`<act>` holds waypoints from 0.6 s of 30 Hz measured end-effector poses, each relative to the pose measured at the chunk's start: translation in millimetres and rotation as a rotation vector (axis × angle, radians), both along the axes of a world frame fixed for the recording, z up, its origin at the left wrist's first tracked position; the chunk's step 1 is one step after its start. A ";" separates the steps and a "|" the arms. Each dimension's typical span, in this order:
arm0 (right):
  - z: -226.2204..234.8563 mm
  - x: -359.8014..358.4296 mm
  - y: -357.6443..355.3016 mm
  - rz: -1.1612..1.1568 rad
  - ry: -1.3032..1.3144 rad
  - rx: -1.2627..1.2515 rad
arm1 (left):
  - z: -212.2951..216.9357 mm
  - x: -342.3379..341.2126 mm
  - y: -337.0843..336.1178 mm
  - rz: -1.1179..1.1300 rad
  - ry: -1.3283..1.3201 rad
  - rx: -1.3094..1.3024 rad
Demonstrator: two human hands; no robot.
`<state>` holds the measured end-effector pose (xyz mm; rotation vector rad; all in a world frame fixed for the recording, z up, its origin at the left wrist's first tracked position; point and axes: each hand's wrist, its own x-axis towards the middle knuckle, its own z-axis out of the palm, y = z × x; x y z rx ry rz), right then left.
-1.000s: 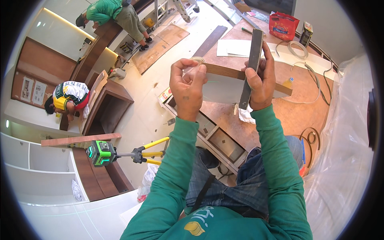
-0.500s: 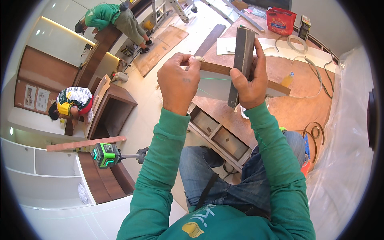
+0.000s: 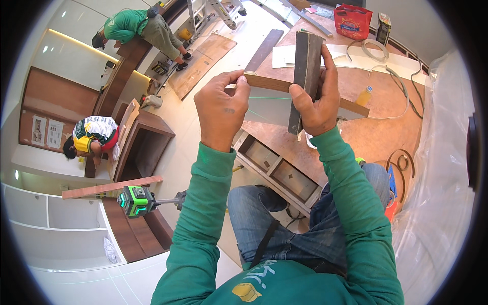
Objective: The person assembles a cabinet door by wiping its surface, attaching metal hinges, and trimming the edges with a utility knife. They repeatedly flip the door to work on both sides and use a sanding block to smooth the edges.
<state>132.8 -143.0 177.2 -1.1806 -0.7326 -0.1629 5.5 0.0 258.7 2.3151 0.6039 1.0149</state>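
Observation:
My left hand [image 3: 222,109] is closed in a pinch at the left end of a thin brown edging strip [image 3: 269,83]. The strip bows slightly between that hand and a long dark grey rectangular block [image 3: 306,76]. My right hand [image 3: 321,101] grips this block, thumb on the near side, fingers behind it. The block stands crosswise over the edge of a pale grey panel [image 3: 269,109], where more brown edging [image 3: 354,108] shows to the right. Where block and strip meet is partly hidden by my right hand. A green laser line crosses the panel.
Below the panel lies a wooden frame with compartments [image 3: 274,168]. A yellow bottle [image 3: 364,95], coiled strips [image 3: 401,162] and a red bag [image 3: 352,23] are on the right. A green laser level [image 3: 135,201] stands left. Two people [image 3: 96,134] work at far left.
My left hand has moved a little left and down, and the strip beside it now shows a longer, bowed stretch. My right hand still holds the block at about the same place.

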 end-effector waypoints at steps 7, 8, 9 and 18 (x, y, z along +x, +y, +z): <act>1.9 -1.1 1.6 -0.017 -0.020 -0.003 | 14.9 3.0 19.7 -0.093 0.172 0.112; 2.4 -1.2 2.5 -0.036 -0.029 -0.009 | 15.2 3.8 21.6 -0.097 0.178 0.097; 2.6 -1.4 3.3 -0.055 -0.036 -0.015 | 14.9 3.9 23.2 -0.119 0.163 0.091; 1.4 4.2 3.6 -0.081 -0.054 -0.025 | 18.6 2.4 23.0 -0.178 0.169 -0.081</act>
